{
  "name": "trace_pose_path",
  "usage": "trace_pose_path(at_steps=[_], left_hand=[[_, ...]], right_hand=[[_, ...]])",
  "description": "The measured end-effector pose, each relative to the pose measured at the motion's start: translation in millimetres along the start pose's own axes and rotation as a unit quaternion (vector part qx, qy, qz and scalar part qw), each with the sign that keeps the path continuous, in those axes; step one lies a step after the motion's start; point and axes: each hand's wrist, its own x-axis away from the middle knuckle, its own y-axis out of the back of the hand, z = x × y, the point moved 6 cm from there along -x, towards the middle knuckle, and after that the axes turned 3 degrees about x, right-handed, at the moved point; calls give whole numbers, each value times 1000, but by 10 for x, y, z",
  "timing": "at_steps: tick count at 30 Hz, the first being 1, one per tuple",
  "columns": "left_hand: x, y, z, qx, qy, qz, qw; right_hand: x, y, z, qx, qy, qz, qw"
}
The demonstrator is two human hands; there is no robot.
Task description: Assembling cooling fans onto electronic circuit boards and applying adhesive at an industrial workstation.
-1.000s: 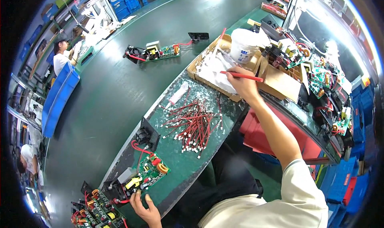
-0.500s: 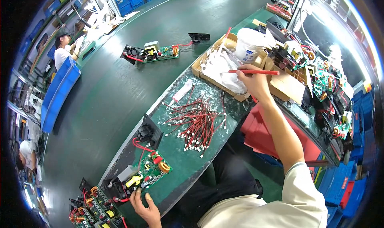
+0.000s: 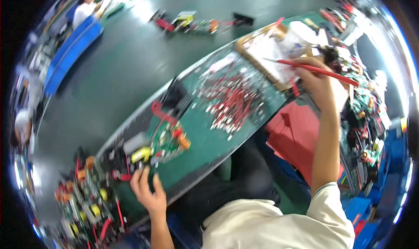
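Held in my right hand (image 3: 321, 86) is a slim red stick-like tool (image 3: 344, 77) with a thin tip. That tip points left over a shallow cardboard box (image 3: 261, 70) whose inside is smeared white. My left hand (image 3: 149, 195), its fingers spread, is at the lower edge of a green circuit board (image 3: 168, 143); blur hides whether they touch. The board carries yellow and orange parts, and red wires lead from it to a black finned part (image 3: 178, 99). To its right lies a loose heap of red and black wires (image 3: 233, 103) with white connectors.
A white bucket (image 3: 300, 36) stands at the box. More boards (image 3: 89, 201) crowd the lower left, and others are piled at the right (image 3: 364, 103). One assembly (image 3: 196, 25) lies on the far green surface. Red sheets (image 3: 292, 140) sit below the bench edge. A person (image 3: 84, 11) is at far left.
The view has swung and blurred, shifting the bench upward in the picture. My right hand still grips the red tool, now tilted down to the right. My left hand stays beside the board.
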Motion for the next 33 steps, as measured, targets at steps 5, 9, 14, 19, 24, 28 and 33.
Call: trace_pose_path(at_steps=[5, 9, 14, 19, 24, 28, 33], left_hand=[[-113, -148, -176, -32, -130, -28, 991], [-185, -182, -146, -89, -94, 20, 991], [-174, -231, -107, -65, -94, 19, 993], [-171, -239, -87, -49, -96, 2, 994], [-157, -254, -46, -36, -77, 9, 996], [-136, -238, -44, -15, -73, -7, 997], [-118, -279, 6, -7, -73, -13, 997]], right_hand=[[578, -571, 495, -133, 53, 136, 980], [1093, -1281, 978, -130, 9, 180, 975], [1321, -1733, 1162, -25, 130, 245, 960], [1387, -1894, 1209, 27, 159, 270, 949], [1386, -2010, 1187, 45, 178, 269, 945], [1441, -1979, 1267, 27, 191, 223, 955], [1456, -2188, 1212, 60, 218, 249, 942]])
